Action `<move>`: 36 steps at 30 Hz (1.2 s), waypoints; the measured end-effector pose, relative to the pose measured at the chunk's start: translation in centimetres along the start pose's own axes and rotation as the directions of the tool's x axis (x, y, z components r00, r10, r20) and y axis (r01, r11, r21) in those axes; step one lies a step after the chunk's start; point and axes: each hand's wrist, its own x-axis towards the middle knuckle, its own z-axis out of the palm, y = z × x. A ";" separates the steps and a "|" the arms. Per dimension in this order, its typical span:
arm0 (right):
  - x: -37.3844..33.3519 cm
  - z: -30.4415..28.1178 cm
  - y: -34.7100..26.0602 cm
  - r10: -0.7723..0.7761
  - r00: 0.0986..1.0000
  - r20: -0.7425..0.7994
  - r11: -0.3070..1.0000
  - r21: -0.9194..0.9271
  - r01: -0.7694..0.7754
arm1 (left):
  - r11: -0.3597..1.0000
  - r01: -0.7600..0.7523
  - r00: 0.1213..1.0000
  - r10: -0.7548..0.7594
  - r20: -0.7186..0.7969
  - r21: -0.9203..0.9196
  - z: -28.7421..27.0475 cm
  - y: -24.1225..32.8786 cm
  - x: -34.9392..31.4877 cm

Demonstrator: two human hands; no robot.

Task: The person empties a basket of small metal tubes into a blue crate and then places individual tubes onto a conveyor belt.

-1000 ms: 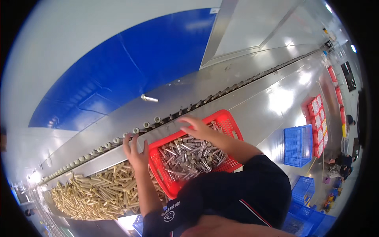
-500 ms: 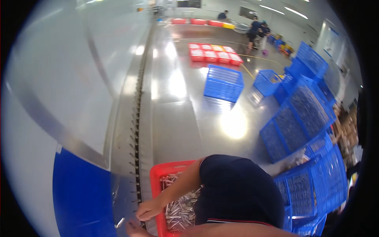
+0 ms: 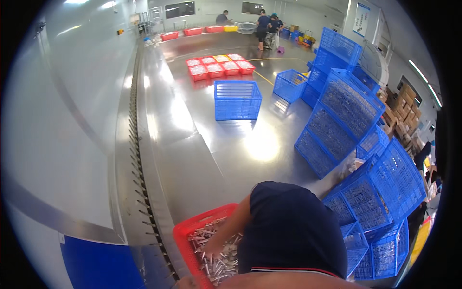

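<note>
My right hand point(image 3: 212, 247) reaches into a red plastic basket point(image 3: 185, 237), its fingers loosely apart over the contents. The basket holds many small silvery, tube-like pieces point(image 3: 222, 270); I see none clearly held in that hand. At the lower edge, beside the basket's near left corner, my left hand point(image 3: 186, 282) shows only in part, and its fingers are cut off and blurred. Left of the basket runs a track with a row of upright dark pins point(image 3: 139, 185), close to my left hand.
A pale wall point(image 3: 57, 159) with a blue panel point(image 3: 101, 265) flanks the track. Blue crates point(image 3: 337, 125) are stacked at the right. A lone blue crate point(image 3: 237, 101) and filled red baskets point(image 3: 215, 70) stand on the floor ahead. People point(image 3: 265, 29) are at the back.
My right hand has moved from the pin track into the red basket. My left hand has dropped toward the lower edge. The view has swung to the right.
</note>
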 end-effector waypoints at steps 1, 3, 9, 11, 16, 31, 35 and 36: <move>1.6 0.2 -1.3 -0.014 0.994 -0.111 0.996 -0.091 0.004 | 0.998 0.053 0.999 -0.052 0.012 -0.030 -1.6 5.1 0.5; 3.6 -4.9 -5.2 0.102 0.980 -0.170 0.982 0.175 -0.072 | 0.989 0.143 0.989 -0.141 0.045 -0.039 -1.2 10.3 0.1; 6.1 -18.3 -9.6 -0.068 0.807 -0.586 0.925 0.265 0.270 | 0.820 0.563 0.736 -0.438 -0.516 0.107 -2.9 1.8 -5.4; 8.7 -17.6 -11.0 -0.154 0.773 -0.616 0.875 0.279 0.396 | 0.760 0.640 0.683 -0.493 -0.539 0.116 -4.6 1.3 -5.0; 12.3 -14.7 -14.5 -0.454 0.719 -0.525 0.830 0.044 0.556 | 0.746 0.570 0.817 -0.471 -0.331 0.345 -4.3 0.5 -4.5; 14.5 -16.6 -8.1 -0.430 0.879 -0.205 0.779 0.409 0.476 | 0.717 0.688 0.591 -0.466 -0.658 0.111 -11.6 3.2 0.6; 13.6 -20.5 -7.5 -0.327 0.850 -0.413 0.536 0.660 0.526 | 0.871 0.448 0.775 -0.490 -0.400 -0.201 -9.1 6.4 -0.7; 11.7 -25.5 -9.3 -0.480 0.669 -0.568 0.489 0.460 0.741 | 0.802 0.559 0.759 -0.597 -0.261 -0.208 -7.3 7.5 -0.9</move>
